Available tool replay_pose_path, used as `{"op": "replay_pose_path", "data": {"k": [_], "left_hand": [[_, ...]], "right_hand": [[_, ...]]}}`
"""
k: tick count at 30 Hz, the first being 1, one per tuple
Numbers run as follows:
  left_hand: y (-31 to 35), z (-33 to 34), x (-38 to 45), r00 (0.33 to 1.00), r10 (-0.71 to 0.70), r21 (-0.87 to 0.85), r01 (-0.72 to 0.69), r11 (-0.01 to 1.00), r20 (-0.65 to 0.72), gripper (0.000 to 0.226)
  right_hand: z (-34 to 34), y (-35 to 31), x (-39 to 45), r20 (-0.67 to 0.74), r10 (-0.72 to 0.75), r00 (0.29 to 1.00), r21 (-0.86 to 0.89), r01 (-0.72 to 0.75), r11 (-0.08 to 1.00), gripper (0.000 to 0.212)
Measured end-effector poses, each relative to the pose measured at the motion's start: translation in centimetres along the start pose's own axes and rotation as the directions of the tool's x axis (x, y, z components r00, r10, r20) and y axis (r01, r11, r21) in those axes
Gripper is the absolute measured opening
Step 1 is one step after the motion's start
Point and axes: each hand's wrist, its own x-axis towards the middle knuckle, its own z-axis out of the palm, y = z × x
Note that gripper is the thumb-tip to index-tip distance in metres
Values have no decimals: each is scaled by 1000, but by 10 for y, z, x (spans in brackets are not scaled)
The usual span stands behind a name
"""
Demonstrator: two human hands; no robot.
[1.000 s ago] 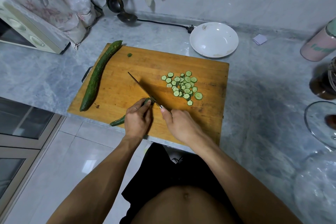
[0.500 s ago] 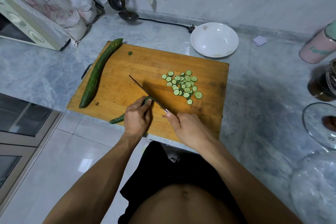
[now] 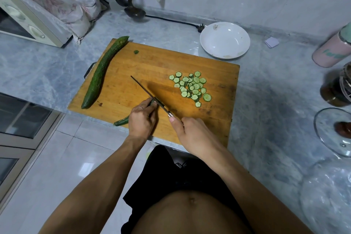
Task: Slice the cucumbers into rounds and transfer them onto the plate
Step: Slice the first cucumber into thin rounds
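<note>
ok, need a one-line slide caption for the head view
Left hand steadies a cucumber on the cutting board while right hand slices with a knife; plate empty.

From the cutting board [image 3: 152, 66], your way to the plate [image 3: 224, 40] at one o'clock lies open over bare wood; the slice pile [image 3: 191, 86] sits at three, the whole cucumber [image 3: 103, 70] bars nine.

A whole dark-green cucumber [image 3: 101, 72] lies curved along the board's left edge. A second, partly cut cucumber [image 3: 122, 121] lies at the near edge, mostly hidden under a hand, and pale-green rounds [image 3: 190, 86] sit heaped right of centre. The white plate [image 3: 224, 40] sits just beyond the far right corner.
</note>
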Motion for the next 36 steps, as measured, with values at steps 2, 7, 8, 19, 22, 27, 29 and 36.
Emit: {"op": "replay_pose_path", "data": {"k": [2,7,8,19,22,27,29,36], "left_hand": [[1,-2,0,1000,10,1,-10,1000,-12,32],[8,-6,1,997,65,-7,-65,998,-45,19],[6,-5,1,997,66,-9,-66,998,-40,20],[3,-7,-2,996,-79,-38,78,996,-37,22],[4,-7,0,995,-90,-22,89,996,-32,21],[4,-8,0,994,-105,-13,104,994,-42,22],[4,-7,1,996,-79,-15,78,997,-50,21],[2,-4,1,999,-36,-16,36,999,-1,24]], "right_hand": [[5,-2,8,-12,4,1000,4,-3,1000,52],[21,-10,35,-47,16,999,-22,-17,1000,53],[23,-10,37,-48,16,999,-22,-17,1000,53],[2,9,49,-67,0,998,74,5,997,62],[-7,18,48,-89,31,996,84,-23,996,60],[-19,21,37,-85,12,996,80,-6,997,58],[-19,15,29,-52,-29,998,64,33,997,56],[-7,-2,10,-24,-61,998,-27,60,998,55]]}}
